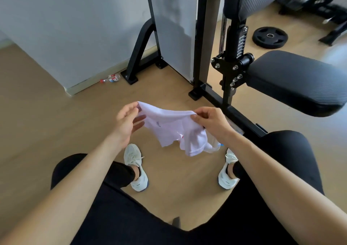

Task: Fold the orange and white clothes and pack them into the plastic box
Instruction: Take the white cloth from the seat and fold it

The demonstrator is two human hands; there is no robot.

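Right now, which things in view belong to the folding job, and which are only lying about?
Belongs to the job:
white garment, held up by the left hand and the right hand

Just lying about:
water bottle on the floor
weight plate
padded gym seat

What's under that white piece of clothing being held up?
The white garment, pinched by the left hand and right hand, hangs over wooden floor. It hides most of a translucent object, which cannot be identified.
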